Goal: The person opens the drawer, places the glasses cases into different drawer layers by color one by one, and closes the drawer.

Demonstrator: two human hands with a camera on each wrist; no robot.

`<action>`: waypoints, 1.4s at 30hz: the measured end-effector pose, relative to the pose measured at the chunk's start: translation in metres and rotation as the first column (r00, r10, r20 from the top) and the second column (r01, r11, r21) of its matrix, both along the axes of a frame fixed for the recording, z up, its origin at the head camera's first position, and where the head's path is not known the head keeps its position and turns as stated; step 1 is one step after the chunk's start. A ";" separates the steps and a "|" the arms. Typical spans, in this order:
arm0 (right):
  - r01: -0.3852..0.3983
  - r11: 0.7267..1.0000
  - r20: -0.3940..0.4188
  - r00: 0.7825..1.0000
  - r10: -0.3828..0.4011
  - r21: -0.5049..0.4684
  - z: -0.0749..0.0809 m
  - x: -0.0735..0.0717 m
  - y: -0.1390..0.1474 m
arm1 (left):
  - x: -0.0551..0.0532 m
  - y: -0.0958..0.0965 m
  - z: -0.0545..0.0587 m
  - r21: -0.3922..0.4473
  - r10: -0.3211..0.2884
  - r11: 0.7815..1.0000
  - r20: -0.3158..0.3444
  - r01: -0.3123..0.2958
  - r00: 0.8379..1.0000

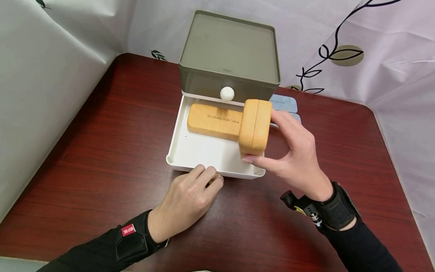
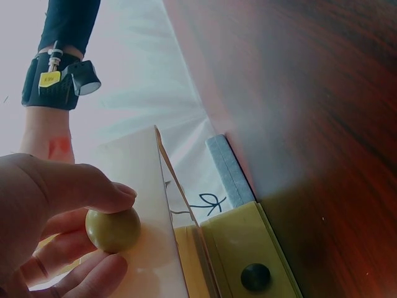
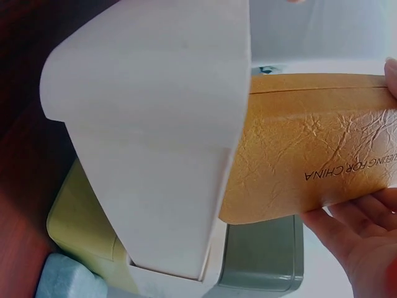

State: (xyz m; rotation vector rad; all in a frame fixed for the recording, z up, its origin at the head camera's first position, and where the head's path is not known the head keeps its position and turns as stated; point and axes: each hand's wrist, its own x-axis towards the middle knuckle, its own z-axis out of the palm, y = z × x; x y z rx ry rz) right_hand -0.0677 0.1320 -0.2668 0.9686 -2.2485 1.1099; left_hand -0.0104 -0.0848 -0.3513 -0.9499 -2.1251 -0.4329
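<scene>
My right hand (image 1: 297, 155) grips a tan-orange glasses case (image 1: 255, 124) between thumb and fingers, on end above the right side of a pulled-out white drawer (image 1: 204, 153). In the right wrist view, lettering shows on the side of this glasses case (image 3: 310, 149). A second tan-orange glasses case (image 1: 214, 121) lies flat toward the back of the drawer. At the drawer's front, my left hand (image 1: 190, 196) has its fingers curled round a round olive knob (image 2: 113, 230), pinched between thumb and fingers in the left wrist view.
The drawer belongs to a grey-green box (image 1: 234, 47) with a white knob (image 1: 227, 93) on its upper front. Blue cases (image 1: 284, 104) lie on the red-brown table (image 1: 102, 151) at the box's right. White patterned cloth (image 1: 391, 75) hangs behind.
</scene>
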 end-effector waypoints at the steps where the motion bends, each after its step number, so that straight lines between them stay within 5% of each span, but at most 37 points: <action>1: 0.000 1.000 -0.004 1.000 0.000 0.012 -0.001 0.000 0.000 | 0.000 0.000 0.000 -0.002 0.000 1.000 0.002 0.000 1.000; 8: -0.069 0.997 0.055 0.996 0.067 0.027 -0.009 0.000 0.000 | 0.000 0.000 -0.001 -0.001 -0.006 1.000 0.005 0.006 1.000; 24: -0.041 0.991 0.080 0.996 0.031 0.128 -0.025 -0.002 -0.001 | 0.000 0.000 -0.001 -0.005 -0.006 1.000 -0.001 0.006 1.000; 42: -0.044 0.972 0.142 0.990 0.011 0.230 -0.025 -0.004 -0.014 | -0.001 0.000 -0.001 -0.001 0.002 1.000 -0.024 -0.002 1.000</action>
